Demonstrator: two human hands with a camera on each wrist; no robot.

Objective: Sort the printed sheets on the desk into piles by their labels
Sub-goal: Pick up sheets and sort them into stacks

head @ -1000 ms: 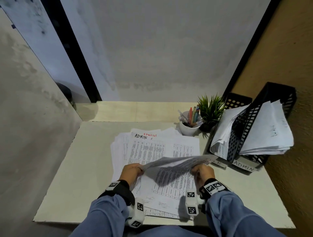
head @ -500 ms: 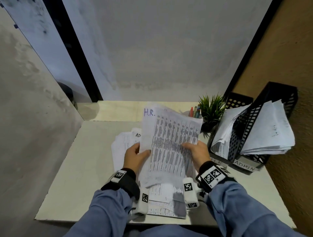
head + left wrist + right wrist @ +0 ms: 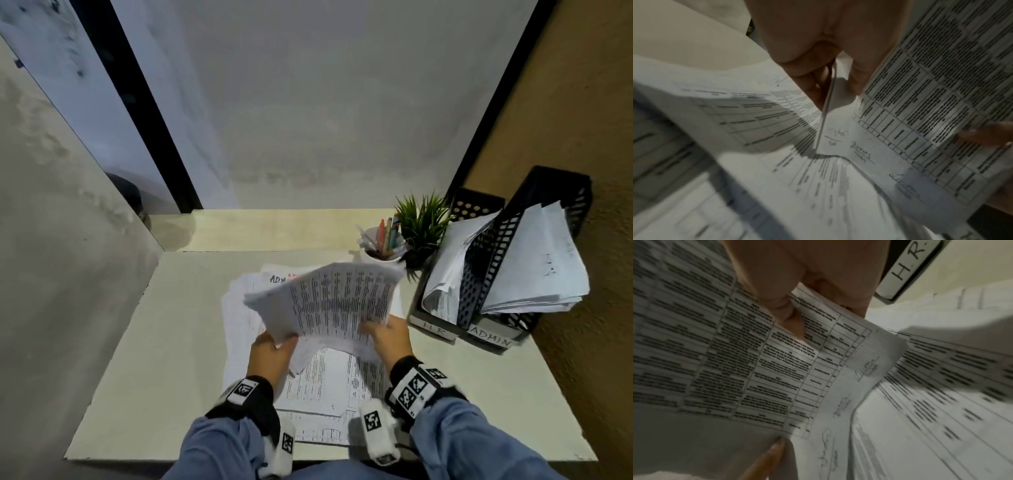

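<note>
Printed sheet held above the pile on the bench

2 black trays marked H.R. and ADMIN stand right, holding papers; the pile lies centre; plant and pen cup behind. Left hand and right hand pinch the lifted sheet, hiding the pile's top.

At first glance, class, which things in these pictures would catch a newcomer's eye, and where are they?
First, the printed sheet held up over the middle of the desk, the left hand and right hand gripping its near corners. Beneath it lies a loose pile of sheets. At the right edge stand two black trays stuffed with paper, labelled H.R. and ADMIN.
</note>
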